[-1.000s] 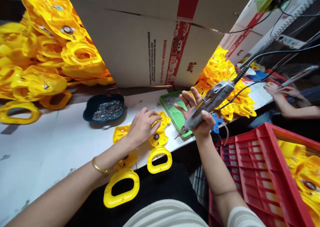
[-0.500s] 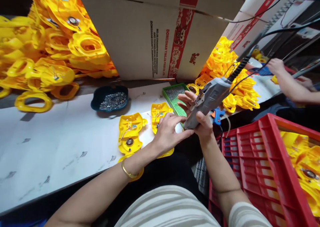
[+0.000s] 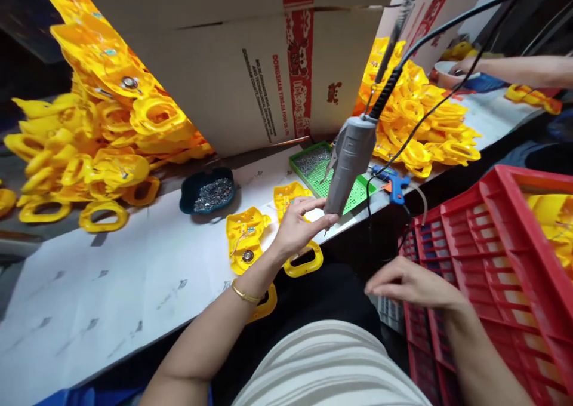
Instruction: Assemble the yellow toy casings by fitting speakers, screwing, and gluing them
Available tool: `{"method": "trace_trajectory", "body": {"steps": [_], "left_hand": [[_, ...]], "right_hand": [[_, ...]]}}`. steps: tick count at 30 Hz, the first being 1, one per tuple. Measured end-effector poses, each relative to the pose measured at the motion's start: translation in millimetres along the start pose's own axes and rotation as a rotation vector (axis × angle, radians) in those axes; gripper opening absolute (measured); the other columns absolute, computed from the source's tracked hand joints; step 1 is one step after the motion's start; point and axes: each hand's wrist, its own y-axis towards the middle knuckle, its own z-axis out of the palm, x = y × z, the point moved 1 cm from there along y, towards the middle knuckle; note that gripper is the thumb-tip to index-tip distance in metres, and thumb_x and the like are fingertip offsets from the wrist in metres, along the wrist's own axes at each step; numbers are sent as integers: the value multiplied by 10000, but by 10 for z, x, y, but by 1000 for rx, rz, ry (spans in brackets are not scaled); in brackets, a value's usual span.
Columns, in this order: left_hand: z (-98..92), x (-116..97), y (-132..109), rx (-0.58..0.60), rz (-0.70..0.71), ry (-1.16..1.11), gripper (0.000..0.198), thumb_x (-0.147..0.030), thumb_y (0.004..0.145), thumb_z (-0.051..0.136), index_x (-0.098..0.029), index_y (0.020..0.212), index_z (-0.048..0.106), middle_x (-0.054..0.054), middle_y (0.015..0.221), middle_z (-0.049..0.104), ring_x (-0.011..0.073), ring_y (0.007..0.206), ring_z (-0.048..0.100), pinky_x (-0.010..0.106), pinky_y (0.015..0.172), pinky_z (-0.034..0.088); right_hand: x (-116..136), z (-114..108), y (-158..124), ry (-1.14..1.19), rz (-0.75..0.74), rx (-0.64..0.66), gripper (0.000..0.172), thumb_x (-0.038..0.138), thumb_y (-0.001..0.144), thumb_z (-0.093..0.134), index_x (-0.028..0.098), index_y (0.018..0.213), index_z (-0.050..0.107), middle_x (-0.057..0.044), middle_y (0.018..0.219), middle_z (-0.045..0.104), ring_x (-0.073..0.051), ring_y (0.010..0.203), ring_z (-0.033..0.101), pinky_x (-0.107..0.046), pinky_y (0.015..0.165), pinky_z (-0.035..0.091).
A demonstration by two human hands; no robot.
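Note:
A grey electric screwdriver [image 3: 350, 161] hangs upright on a black cable and a coil spring. My left hand [image 3: 301, 227] is closed on its lower end, thumb and fingertips pinching the tip. Below and to the right, my right hand [image 3: 409, 282] is apart from the tool, beside the red crate; its fingers are loosely bent and nothing shows in them. Under my left hand and to its left lie two yellow plastic shell halves [image 3: 244, 230] with wires and a round speaker. A yellow handle ring [image 3: 308, 260] juts over the table edge.
A dark bowl of screws [image 3: 190, 197] and a green perforated tray [image 3: 320, 176] stand on the white table [image 3: 129, 286]. Yellow parts [image 3: 89, 155] are heaped beside a large carton [image 3: 233, 89]. A blue glue gun [image 3: 391, 182] lies near the red crate [image 3: 474, 263]. Another person's arm [image 3: 523, 71] reaches in.
My right hand has let go of the screwdriver and dropped down and right towards the crate. The screwdriver has swung more upright, with my left hand still at its tip. The view has shifted.

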Motion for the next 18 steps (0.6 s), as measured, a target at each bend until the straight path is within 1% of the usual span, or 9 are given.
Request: {"method": "trace_trajectory", "body": {"steps": [2, 4, 6, 8, 9, 11, 13, 16, 18], "left_hand": [[1, -5, 9, 17, -6, -10, 187, -303, 760, 761, -249, 937, 780, 39, 966, 724, 245, 1035, 566, 390, 969, 384], [7, -1, 5, 34, -6, -15, 197, -327, 769, 749, -237, 942, 779, 45, 972, 722, 248, 1026, 575, 393, 967, 380], [19, 8, -8, 44, -10, -21, 225, -346, 767, 748, -222, 953, 778, 56, 983, 719, 249, 1021, 582, 393, 968, 382], [36, 18, -26, 50, -25, -37, 265, -361, 760, 755, -205, 972, 774, 69, 1000, 714, 252, 1028, 587, 390, 968, 392], [46, 22, -37, 55, -36, -53, 287, -369, 756, 757, -197, 986, 772, 76, 1005, 713, 251, 1029, 591, 386, 963, 402], [66, 24, -61, 70, -59, -96, 330, -383, 752, 760, -187, 1019, 766, 83, 1007, 714, 247, 1019, 600, 378, 950, 418], [86, 12, -90, 86, -78, -136, 357, -393, 751, 760, -182, 1039, 764, 83, 1002, 720, 239, 999, 608, 371, 941, 426], [122, -36, -135, 129, -95, -212, 375, -414, 749, 760, -179, 1041, 765, 80, 1021, 731, 236, 991, 619, 357, 935, 434], [151, -79, -161, 173, -90, -255, 390, -442, 749, 759, -180, 1037, 768, 78, 1046, 735, 241, 1000, 627, 348, 931, 442]], "right_hand": [[-267, 109, -112, -149, 186, 44, 331, 396, 888, 552, 175, 759, 762, -35, 575, 684, -149, 527, 613, -237, 530, 433], [-455, 170, -169, -336, 370, -49, 361, 337, 901, 496, 183, 690, 744, -48, 548, 670, -180, 558, 635, -265, 567, 443], [-486, 180, -178, -401, 398, -193, 286, 332, 883, 507, 205, 899, 763, -76, 745, 744, -214, 703, 689, -301, 661, 489], [-360, 145, -144, -300, 259, -339, 364, 373, 855, 564, 232, 1167, 689, -89, 985, 751, -220, 837, 700, -321, 744, 517], [-259, 116, -115, -196, 163, -404, 403, 406, 847, 584, 229, 1198, 671, -90, 1007, 744, -209, 832, 696, -316, 739, 525], [-40, 50, -40, 101, 6, -506, 384, 488, 893, 513, 191, 976, 740, -60, 726, 716, -156, 610, 644, -266, 574, 501], [156, -15, 47, 373, -118, -638, 460, 520, 921, 461, 176, 766, 723, -10, 512, 589, -99, 432, 517, -217, 424, 399], [373, -72, 190, 507, -226, -818, 275, 444, 855, 627, 199, 937, 723, 14, 626, 595, -60, 450, 481, -188, 397, 351], [474, -74, 293, 533, -259, -810, 360, 395, 780, 726, 231, 1098, 688, 24, 708, 594, -53, 480, 479, -185, 410, 367]]}}
